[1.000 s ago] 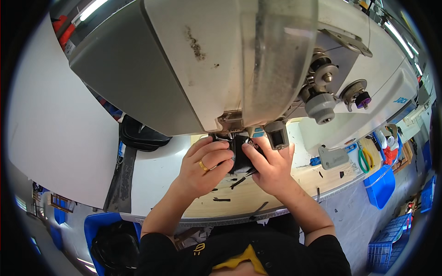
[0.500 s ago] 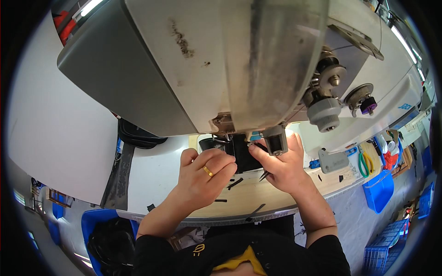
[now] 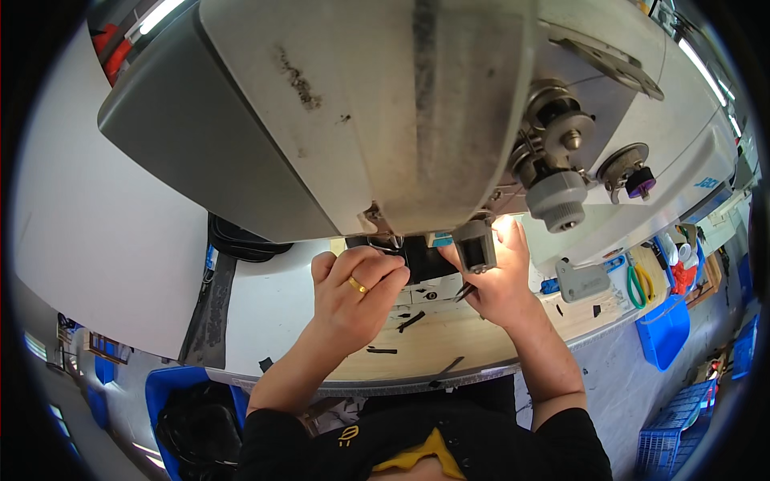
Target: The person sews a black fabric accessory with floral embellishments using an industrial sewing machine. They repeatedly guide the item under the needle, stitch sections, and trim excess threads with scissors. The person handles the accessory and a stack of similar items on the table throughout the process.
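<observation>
Head view: from where I stand, a large white-and-grey sewing machine [image 3: 361, 120] overhangs the work. Beneath it runs a tabletop [image 3: 277, 301], part white, part pale wood, with a curved near edge. Bare left hand [image 3: 353, 293]: fingers curled, tips drawn together near the needle area; what that grip pinches, if anything, I cannot tell. Bare right hand [image 3: 505, 280]: folded, its forward fingers partly hidden by a grey metal fitting [image 3: 476, 247]. A flat black piece, apparently fabric or leather [image 3: 427, 258], lies under the machine head, between the hands. One slim dark pointed tool [image 3: 463, 292] is held in the right grip, its end emerging toward the lower left. Thin black scraps [image 3: 411, 321] lie nearer the person. In my judgement, good handling here calls for even, light support from both sides, fingertips clear of the needle area, and the tool's point directed away from the piece.
</observation>
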The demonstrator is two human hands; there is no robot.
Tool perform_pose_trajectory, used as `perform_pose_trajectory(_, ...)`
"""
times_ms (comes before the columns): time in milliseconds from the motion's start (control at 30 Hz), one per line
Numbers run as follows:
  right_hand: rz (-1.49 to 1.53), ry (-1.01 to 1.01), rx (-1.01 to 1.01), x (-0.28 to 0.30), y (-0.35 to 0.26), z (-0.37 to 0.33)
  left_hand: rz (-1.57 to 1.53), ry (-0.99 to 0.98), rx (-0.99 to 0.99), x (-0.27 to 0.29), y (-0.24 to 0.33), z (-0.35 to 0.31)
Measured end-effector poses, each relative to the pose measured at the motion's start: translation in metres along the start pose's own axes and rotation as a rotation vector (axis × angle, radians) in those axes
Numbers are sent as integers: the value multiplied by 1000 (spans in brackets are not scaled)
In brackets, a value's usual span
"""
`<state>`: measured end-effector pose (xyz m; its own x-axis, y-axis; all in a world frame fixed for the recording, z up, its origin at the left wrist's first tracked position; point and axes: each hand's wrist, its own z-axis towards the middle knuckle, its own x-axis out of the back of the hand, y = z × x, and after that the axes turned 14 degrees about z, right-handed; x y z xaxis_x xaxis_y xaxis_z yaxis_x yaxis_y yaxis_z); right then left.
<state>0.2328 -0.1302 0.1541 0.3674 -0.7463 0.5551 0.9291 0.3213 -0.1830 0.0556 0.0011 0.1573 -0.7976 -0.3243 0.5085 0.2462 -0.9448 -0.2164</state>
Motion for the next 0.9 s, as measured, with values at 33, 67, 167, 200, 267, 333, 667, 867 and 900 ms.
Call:
perform_pose_trajectory(33,5,-5,-14,0,1,1,19,32,-2,-4,-1,-1)
perform_pose_trajectory(67,9,-9,-27,0,2,1,23,35,13,-7,-2,-3)
perform_pose_trajectory(167,27,27,5,-4,8,-1,31,41,42,-8,-4,-7)
perform_pose_trajectory(200,21,27,2,-4,8,0,32,39,41,-8,-4,-7)
perform_pose_trajectory(267,13,24,-6,-4,6,0,34,39,36,-7,-4,-9)
perform_pose_trajectory(333,8,34,-12,-5,9,2,36,47,27,-7,-4,-7)
perform_pose_trajectory(667,25,91,-18,-10,14,6,23,112,48,-21,-13,-9)
perform_pose_trajectory(867,0,92,-58,-15,20,2,-66,132,156,-43,-32,-17)
perform_pose_trajectory(900,32,105,-82,-14,19,2,-88,92,191,-48,-36,-18)
